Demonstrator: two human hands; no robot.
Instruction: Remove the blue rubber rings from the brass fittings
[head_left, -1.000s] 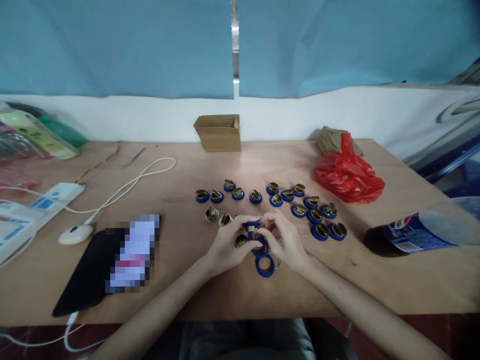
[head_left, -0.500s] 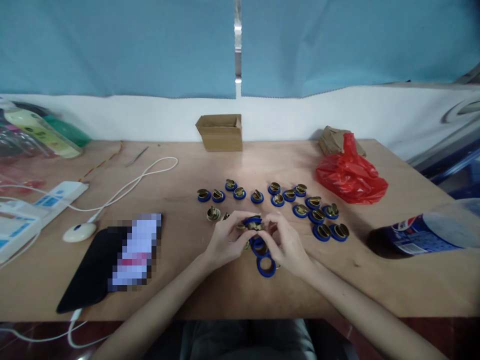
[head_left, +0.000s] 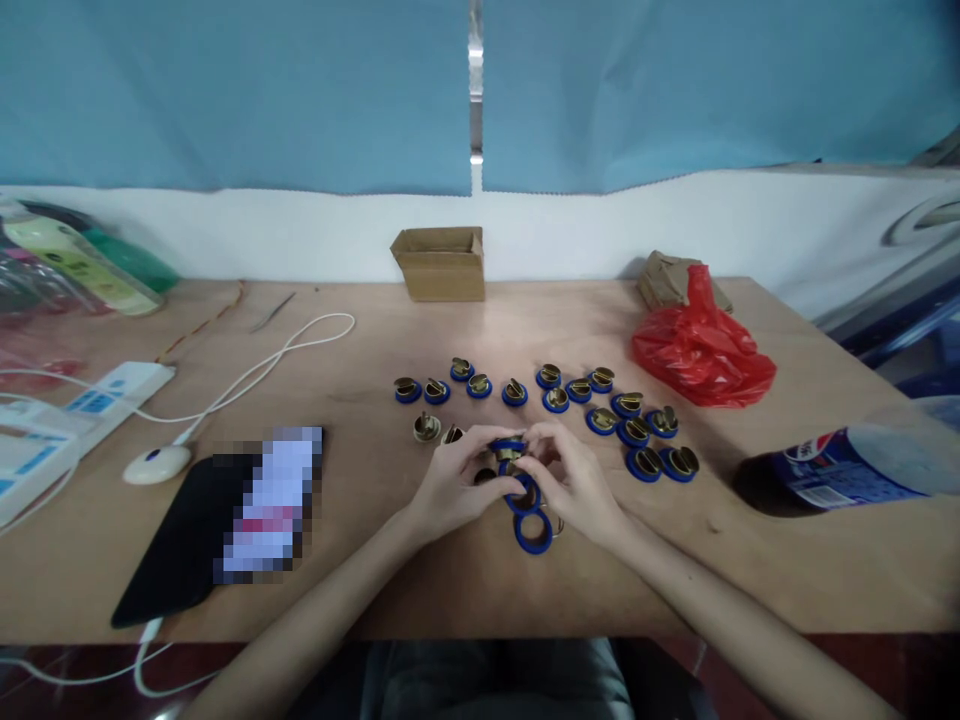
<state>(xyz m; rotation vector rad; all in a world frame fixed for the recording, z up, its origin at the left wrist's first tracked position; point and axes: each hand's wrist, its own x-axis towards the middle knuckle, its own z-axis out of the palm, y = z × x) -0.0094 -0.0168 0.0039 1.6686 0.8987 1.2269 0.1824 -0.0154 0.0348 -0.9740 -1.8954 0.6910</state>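
Note:
Between my hands is a small round brass-coloured metal piece with a blue rim (head_left: 508, 447). My left hand (head_left: 454, 478) pinches it from the left, and my right hand (head_left: 574, 485) grips its right side with thumb and fingers. Just below my fingers lie blue rings (head_left: 533, 532), partly covered by my hands. Beyond my hands, several matching blue-rimmed brass pieces (head_left: 514, 392) rest on the table, each with a raised metal flap. To the left of them sits a pale-rimmed brass piece (head_left: 427, 428); another beside my left fingers is partly hidden.
On the wooden table (head_left: 360, 590), a phone (head_left: 274, 505), a white mouse (head_left: 157, 464) and a power strip (head_left: 124, 390) lie left. An open cardboard box (head_left: 442, 270) stands at the back. Right are a red plastic bag (head_left: 705, 355) and a cola bottle lying down (head_left: 832, 470).
The held piece has turned a little between my fingers, its blue rim still on top. My thumbs have shifted slightly, showing more of the blue ring below. The pieces on the table have stayed put.

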